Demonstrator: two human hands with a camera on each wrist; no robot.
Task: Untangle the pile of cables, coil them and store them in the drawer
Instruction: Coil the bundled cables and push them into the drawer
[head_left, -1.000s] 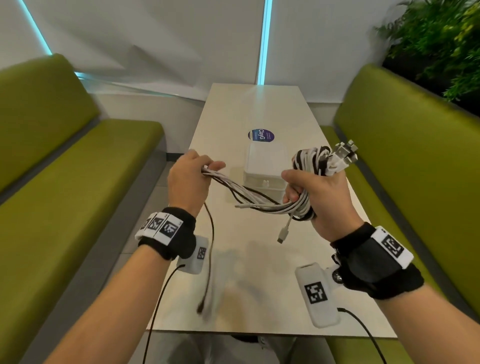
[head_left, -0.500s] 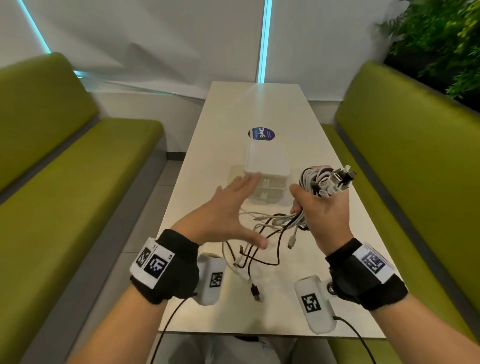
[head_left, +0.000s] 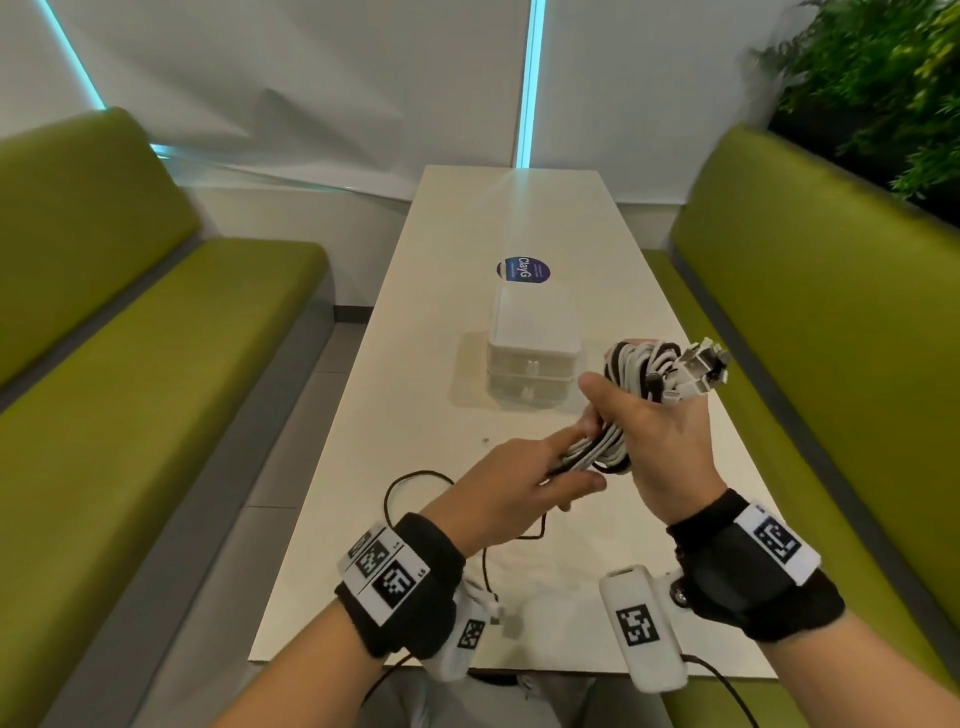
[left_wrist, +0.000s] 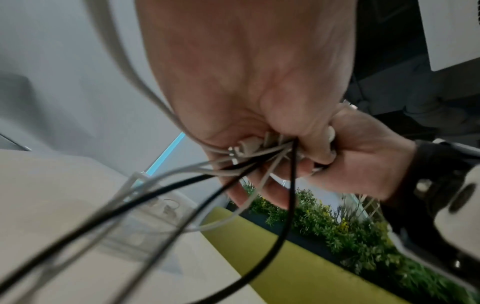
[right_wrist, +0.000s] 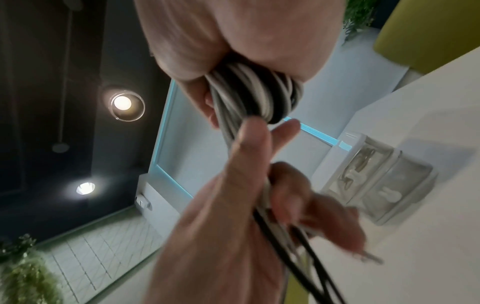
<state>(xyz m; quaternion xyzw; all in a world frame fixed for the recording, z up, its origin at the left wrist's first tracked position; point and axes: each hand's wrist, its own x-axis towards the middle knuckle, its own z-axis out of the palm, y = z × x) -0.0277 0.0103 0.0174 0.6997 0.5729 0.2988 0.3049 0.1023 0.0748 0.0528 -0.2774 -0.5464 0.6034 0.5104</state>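
Note:
A bundle of white and black cables (head_left: 636, 371) is wound round my right hand (head_left: 654, 431), whose curled fingers grip the coil (right_wrist: 255, 96) above the table. Several plugs (head_left: 698, 366) stick out at the top right of the coil. My left hand (head_left: 524, 488) pinches the loose strands (head_left: 587, 452) just below the coil, thumb and fingers closed on them (left_wrist: 259, 158). A black cable (head_left: 410, 478) trails from there in a loop onto the table. The small white drawer unit (head_left: 532, 358) stands behind the hands, both drawers closed.
The white table (head_left: 519, 218) is long and narrow, with green benches (head_left: 130, 364) on either side. A round blue sticker (head_left: 522, 270) lies behind the drawer unit. Plants (head_left: 883, 78) fill the far right corner.
The left hand, open half a second ago, has closed on the loose strands near the coil. The slack that hung over the table is gathered up; one black loop remains on the table.

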